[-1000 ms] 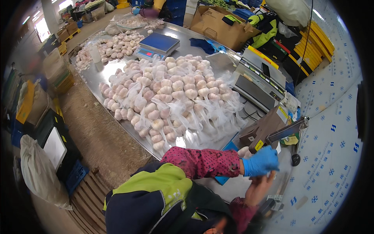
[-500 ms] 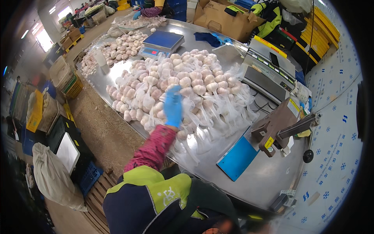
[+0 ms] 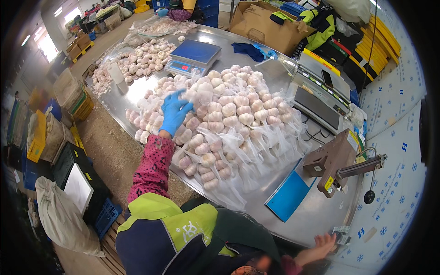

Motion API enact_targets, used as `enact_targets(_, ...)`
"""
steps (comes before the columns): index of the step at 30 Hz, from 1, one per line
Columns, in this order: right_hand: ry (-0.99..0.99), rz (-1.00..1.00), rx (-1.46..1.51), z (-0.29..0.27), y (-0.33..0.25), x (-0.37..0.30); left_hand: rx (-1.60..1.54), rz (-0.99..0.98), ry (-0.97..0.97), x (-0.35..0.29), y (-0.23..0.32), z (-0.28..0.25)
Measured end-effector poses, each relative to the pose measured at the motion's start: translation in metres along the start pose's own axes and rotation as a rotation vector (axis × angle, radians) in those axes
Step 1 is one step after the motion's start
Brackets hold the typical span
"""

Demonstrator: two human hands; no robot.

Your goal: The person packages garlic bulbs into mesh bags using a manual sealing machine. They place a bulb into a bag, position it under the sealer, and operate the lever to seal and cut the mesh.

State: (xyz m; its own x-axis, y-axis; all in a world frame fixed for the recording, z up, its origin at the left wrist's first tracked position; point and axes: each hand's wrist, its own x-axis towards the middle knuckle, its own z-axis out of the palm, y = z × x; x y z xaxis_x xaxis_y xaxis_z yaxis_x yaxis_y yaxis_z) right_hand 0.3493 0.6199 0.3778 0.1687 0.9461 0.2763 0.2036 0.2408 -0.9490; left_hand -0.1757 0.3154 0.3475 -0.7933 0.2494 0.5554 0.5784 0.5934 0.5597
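Observation:
My left hand (image 3: 173, 113), in a blue glove, is over the left part of a large heap of garlic bulbs (image 3: 229, 110). Its fingers are spread. Just beyond the fingertips, a bag of garlic (image 3: 200, 91) in white netting is smeared by motion. Many bulbs sit in white net bags with loose ends trailing toward the near right. My bare right hand (image 3: 321, 247) reaches to the table's near right corner, fingers apart, beside a small dark and grey item (image 3: 340, 236); I cannot tell whether they touch.
A blue-topped scale (image 3: 195, 52) stands behind the heap, with loose garlic (image 3: 142, 59) to its left. On the right are a brown lever press (image 3: 332, 160), a blue sheet (image 3: 288, 196) and a long grey sealing machine (image 3: 318, 101). A cardboard box (image 3: 270, 25) is at the back.
My left hand has moved left across the heap and its fingers have spread. Net bags now lie farther forward at the heap's near edge. My right hand has come into clear view at the lower right.

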Motion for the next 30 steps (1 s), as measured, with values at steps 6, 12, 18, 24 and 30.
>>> enact_targets(6,-0.592,0.013,0.165,0.075,-0.023,-0.029,-1.086,-0.346,-0.427,0.002,0.115,-0.026)
enact_targets(12,-1.107,-0.306,0.227,0.116,-0.048,-0.050,-1.406,-0.423,-0.953,-0.072,0.235,0.022)
enact_targets(18,-0.979,0.052,0.432,0.074,-0.017,-0.040,-1.635,-0.225,-1.068,-0.138,0.360,0.075)
enact_targets(24,-0.703,-0.117,0.359,0.040,0.000,0.011,-1.683,-0.303,-1.230,-0.143,0.439,0.092)
enact_targets(30,-0.598,-0.009,0.259,0.052,0.033,0.054,-1.306,0.343,-1.328,-0.111,0.470,0.157)
